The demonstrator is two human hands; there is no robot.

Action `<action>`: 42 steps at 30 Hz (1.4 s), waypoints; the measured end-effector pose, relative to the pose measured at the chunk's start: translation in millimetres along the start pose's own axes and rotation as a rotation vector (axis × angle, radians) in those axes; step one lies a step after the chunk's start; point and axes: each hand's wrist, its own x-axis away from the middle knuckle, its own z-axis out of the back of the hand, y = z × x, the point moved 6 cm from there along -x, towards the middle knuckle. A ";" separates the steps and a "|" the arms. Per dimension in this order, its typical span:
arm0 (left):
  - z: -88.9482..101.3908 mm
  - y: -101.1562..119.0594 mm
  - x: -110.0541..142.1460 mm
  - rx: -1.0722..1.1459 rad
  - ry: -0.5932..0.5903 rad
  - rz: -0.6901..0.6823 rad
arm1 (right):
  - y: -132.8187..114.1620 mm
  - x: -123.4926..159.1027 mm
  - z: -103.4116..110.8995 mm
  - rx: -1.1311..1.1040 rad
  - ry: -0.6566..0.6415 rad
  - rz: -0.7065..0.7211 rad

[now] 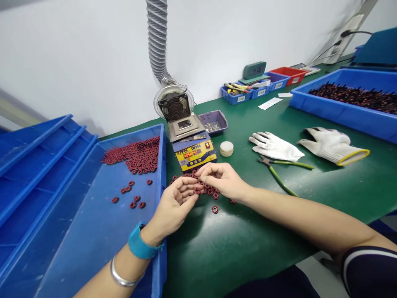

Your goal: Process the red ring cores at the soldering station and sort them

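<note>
My left hand (173, 207), with a blue wristband, is curled above the table at the front of the solder pot. A small red-and-black wound ring core (197, 191) sits between its thumb and fingertips. My right hand (221, 179) pinches thumb against forefinger just above that core; what it pinches is too small to make out. Under and behind the hands lies a loose pile of the same ring cores (211, 191), partly hidden by my fingers. One single core (215, 210) lies apart, nearer to me.
A blue bin (102, 231) holding many cores stands left. The yellow-fronted solder pot (195, 155) is beneath a fume hose (157, 37). A purple tray (221, 121), round white tub (226, 149), white gloves (276, 147), green-handled pliers (282, 181) and another blue bin (341, 120) are to the right.
</note>
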 end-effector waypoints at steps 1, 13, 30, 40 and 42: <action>0.3 0.2 -0.3 0.013 0.005 0.012 | -1.2 -0.3 0.7 0.001 -0.010 -0.002; 1.1 -1.6 -1.1 0.043 0.013 0.123 | -5.0 -2.7 2.5 0.165 -0.098 0.041; 8.8 5.6 -2.0 0.037 -0.048 0.109 | -37.5 -14.6 27.1 0.392 -0.131 0.164; 12.5 14.1 -2.0 0.056 -0.032 0.106 | -28.5 -5.4 2.8 0.368 -0.134 0.250; 19.5 16.5 -3.2 0.052 0.018 0.103 | -37.5 -11.5 21.6 0.358 -0.014 0.242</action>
